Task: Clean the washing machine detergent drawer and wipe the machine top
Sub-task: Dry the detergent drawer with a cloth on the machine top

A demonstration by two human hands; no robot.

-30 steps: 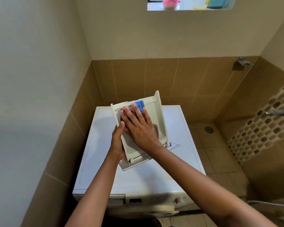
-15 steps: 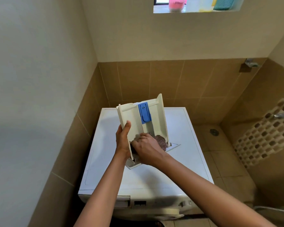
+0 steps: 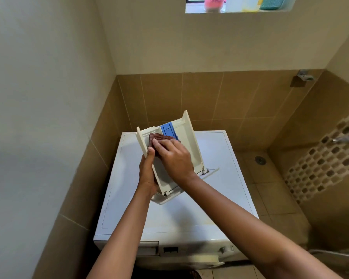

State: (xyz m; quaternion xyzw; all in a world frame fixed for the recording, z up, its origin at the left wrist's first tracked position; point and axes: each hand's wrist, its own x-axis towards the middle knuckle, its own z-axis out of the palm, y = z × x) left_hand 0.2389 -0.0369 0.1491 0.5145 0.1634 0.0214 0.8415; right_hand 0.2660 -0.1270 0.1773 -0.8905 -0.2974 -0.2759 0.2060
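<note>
A cream detergent drawer (image 3: 186,141) with a blue insert (image 3: 168,129) stands tilted on its front panel on the white washing machine top (image 3: 216,202). My left hand (image 3: 148,170) grips the drawer's left wall, thumb on the upper edge. My right hand (image 3: 174,158) holds a dark reddish-brown cloth (image 3: 157,137) and presses it into the drawer's upper left compartment, just below the blue insert. Most of the cloth is hidden under my fingers.
The machine sits in a corner, with a cream wall on the left and brown tiles behind. To the right lies a tiled shower floor with a drain (image 3: 260,160) and a tap (image 3: 347,139). A high window ledge (image 3: 238,9) holds bottles.
My right hand slid the cloth from the drawer's lower part back up to the top compartment beside the blue insert. My left hand stayed on the left wall.
</note>
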